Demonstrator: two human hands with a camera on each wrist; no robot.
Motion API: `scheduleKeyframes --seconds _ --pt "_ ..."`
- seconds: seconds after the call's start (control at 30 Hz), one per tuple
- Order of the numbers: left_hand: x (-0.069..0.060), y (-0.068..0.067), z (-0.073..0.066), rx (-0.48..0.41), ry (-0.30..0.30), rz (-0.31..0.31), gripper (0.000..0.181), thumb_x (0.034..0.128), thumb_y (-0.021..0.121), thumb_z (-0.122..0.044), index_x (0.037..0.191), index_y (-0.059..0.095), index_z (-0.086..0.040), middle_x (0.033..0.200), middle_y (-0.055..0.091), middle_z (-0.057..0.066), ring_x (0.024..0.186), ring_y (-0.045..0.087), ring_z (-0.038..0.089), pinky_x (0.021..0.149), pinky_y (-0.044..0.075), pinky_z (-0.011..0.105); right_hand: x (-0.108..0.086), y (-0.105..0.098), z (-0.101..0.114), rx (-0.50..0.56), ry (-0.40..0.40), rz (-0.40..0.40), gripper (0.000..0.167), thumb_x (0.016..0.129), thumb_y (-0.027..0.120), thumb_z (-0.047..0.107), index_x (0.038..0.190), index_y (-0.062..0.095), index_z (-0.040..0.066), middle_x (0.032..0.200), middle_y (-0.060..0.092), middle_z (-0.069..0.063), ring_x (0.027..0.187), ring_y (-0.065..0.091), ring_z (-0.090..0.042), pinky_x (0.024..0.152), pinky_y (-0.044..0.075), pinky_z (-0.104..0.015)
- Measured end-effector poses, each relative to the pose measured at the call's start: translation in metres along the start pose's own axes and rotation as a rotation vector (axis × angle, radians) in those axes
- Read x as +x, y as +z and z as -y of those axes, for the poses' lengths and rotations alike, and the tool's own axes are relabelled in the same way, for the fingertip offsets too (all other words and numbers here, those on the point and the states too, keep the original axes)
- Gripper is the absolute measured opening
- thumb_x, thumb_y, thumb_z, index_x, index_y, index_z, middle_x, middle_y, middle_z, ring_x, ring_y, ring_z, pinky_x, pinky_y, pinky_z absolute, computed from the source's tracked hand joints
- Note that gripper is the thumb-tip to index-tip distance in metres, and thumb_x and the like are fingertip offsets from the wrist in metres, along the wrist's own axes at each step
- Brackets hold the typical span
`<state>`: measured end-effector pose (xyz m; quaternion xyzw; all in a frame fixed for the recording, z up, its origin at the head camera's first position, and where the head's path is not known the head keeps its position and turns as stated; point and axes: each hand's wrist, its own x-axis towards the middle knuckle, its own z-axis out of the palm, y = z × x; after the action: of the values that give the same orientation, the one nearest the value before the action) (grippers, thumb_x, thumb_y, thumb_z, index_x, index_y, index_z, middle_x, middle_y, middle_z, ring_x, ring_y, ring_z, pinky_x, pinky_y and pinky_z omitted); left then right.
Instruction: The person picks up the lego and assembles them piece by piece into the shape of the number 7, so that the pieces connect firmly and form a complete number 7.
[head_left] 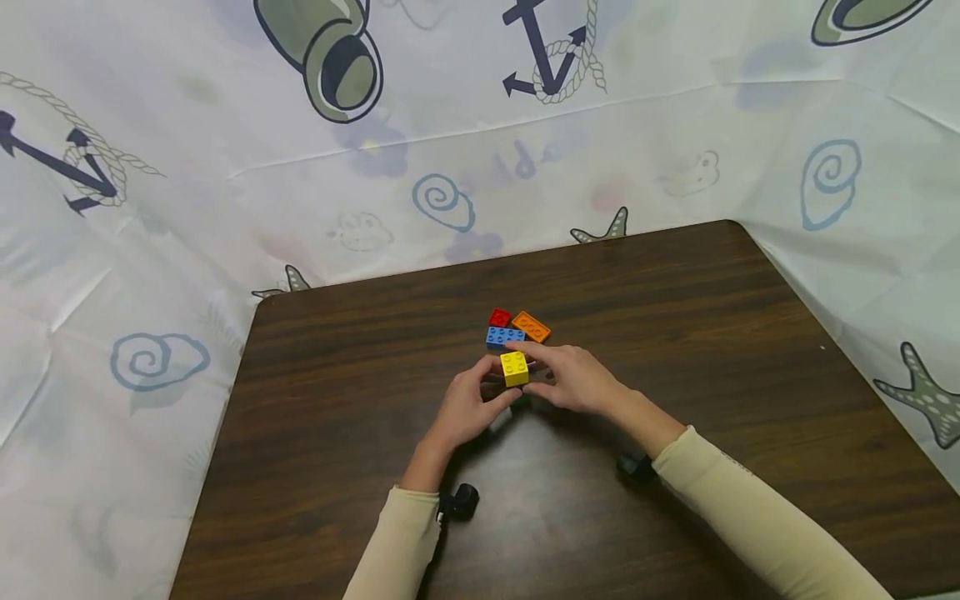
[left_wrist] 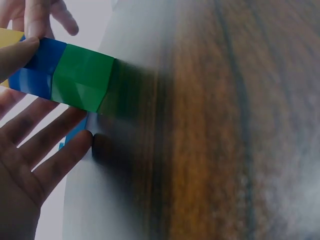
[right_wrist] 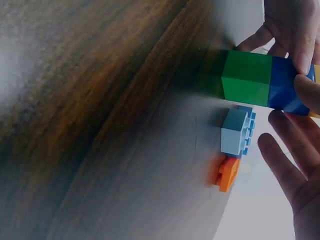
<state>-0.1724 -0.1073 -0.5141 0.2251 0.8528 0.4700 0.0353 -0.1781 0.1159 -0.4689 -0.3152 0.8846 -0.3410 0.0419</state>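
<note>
Stacked bricks stand upright on the table: yellow (head_left: pixel 514 368) on top, blue (left_wrist: pixel 37 70) in the middle, green (left_wrist: pixel 82 77) at the bottom. My left hand (head_left: pixel 464 407) grips the stack from the left, its thumb near the blue brick; its other fingers are spread behind. From the right, my right hand (head_left: pixel 577 382) holds it, thumb at the blue brick (right_wrist: pixel 290 85) in the right wrist view. There the green brick (right_wrist: pixel 246 77) touches the tabletop. The head view mostly hides the lower bricks behind the yellow one and the hands.
Just behind the stack lie a blue brick (head_left: pixel 504 336), a small red brick (head_left: pixel 499 317) and an orange brick (head_left: pixel 532 326) on the brown table (head_left: pixel 337 375). A patterned white cloth (head_left: pixel 465 133) hangs behind the table.
</note>
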Motion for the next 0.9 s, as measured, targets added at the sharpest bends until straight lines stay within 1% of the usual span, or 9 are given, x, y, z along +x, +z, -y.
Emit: scheduleKeyframes --seconds 0.07,0.23,0.3,0.4,0.53,0.6,0.67,0.77,0.9 --pt "-0.001 0.000 0.000 0.006 -0.006 0.004 0.039 0.0893 0.074 -0.033 0.122 0.057 -0.020 0.113 0.065 -0.001 0.103 0.064 0.015 0.088 0.054 0.037 -0.001 0.002 -0.002 -0.001 0.023 0.015 0.074 0.083 0.080 0.015 0.148 0.044 0.021 0.119 0.068 -0.007 0.099 0.068 -0.023 0.081 0.057 -0.041" --pt "-0.004 0.000 0.000 0.005 -0.015 -0.005 0.046 0.0872 0.076 -0.027 0.127 0.054 -0.024 0.115 0.064 -0.002 0.103 0.064 0.016 0.086 0.055 0.038 -0.004 0.007 -0.007 -0.038 0.065 0.082 0.064 0.088 0.076 0.021 0.144 0.047 0.011 0.120 0.067 -0.007 0.100 0.068 -0.022 0.088 0.054 -0.044" --pt "-0.004 0.000 0.000 -0.006 0.001 -0.020 0.049 0.0864 0.077 -0.027 0.130 0.053 -0.025 0.117 0.064 -0.002 0.105 0.063 0.019 0.086 0.055 0.040 -0.006 0.007 -0.009 -0.041 0.069 0.089 0.063 0.088 0.075 0.021 0.143 0.048 0.007 0.122 0.066 -0.009 0.101 0.068 -0.023 0.090 0.052 -0.045" --pt "-0.004 0.000 -0.002 -0.031 0.034 -0.060 0.053 0.0856 0.078 -0.028 0.132 0.053 -0.024 0.119 0.062 -0.004 0.107 0.062 0.023 0.088 0.054 0.045 -0.006 0.007 -0.013 -0.030 0.084 0.085 0.060 0.089 0.074 0.020 0.143 0.049 0.007 0.122 0.066 -0.008 0.100 0.068 -0.020 0.090 0.053 -0.044" --pt "-0.002 -0.001 -0.009 -0.070 0.079 -0.116 0.054 0.0856 0.078 -0.031 0.132 0.055 -0.019 0.119 0.062 -0.006 0.107 0.061 0.024 0.089 0.052 0.051 -0.005 0.004 -0.021 -0.047 0.111 0.017 0.046 0.091 0.071 0.017 0.135 0.059 0.012 0.109 0.070 -0.002 0.090 0.067 -0.013 0.080 0.055 -0.037" --pt "-0.001 -0.001 -0.014 -0.089 0.104 -0.137 0.053 0.0858 0.078 -0.032 0.132 0.056 -0.016 0.121 0.062 -0.005 0.107 0.061 0.022 0.088 0.052 0.053 -0.003 0.003 -0.025 -0.080 0.141 -0.050 0.037 0.091 0.070 0.017 0.128 0.065 0.013 0.101 0.071 0.001 0.083 0.065 -0.011 0.073 0.055 -0.033" --pt "0.000 -0.001 -0.018 -0.109 0.129 -0.148 0.052 0.0860 0.078 -0.032 0.131 0.057 -0.014 0.123 0.062 -0.004 0.108 0.060 0.020 0.087 0.052 0.055 -0.001 0.001 -0.030 -0.108 0.183 -0.118 0.030 0.092 0.069 0.018 0.121 0.070 0.013 0.097 0.072 0.002 0.079 0.065 -0.011 0.068 0.054 -0.033" --pt "0.002 0.000 -0.022 -0.124 0.151 -0.158 0.048 0.0865 0.077 -0.031 0.128 0.060 -0.015 0.123 0.062 -0.003 0.107 0.060 0.017 0.086 0.053 0.055 0.005 0.000 -0.039 -0.148 0.252 -0.181 0.028 0.091 0.069 0.019 0.119 0.071 0.012 0.096 0.072 0.001 0.079 0.065 -0.013 0.067 0.054 -0.036" --pt "0.003 0.002 -0.024 -0.139 0.143 -0.162 0.042 0.0869 0.077 -0.029 0.125 0.062 -0.019 0.119 0.064 -0.002 0.102 0.061 0.017 0.085 0.053 0.054 0.013 -0.001 -0.049 -0.182 0.326 -0.175 0.036 0.091 0.070 0.021 0.125 0.066 0.010 0.102 0.070 -0.003 0.086 0.064 -0.019 0.073 0.053 -0.042"
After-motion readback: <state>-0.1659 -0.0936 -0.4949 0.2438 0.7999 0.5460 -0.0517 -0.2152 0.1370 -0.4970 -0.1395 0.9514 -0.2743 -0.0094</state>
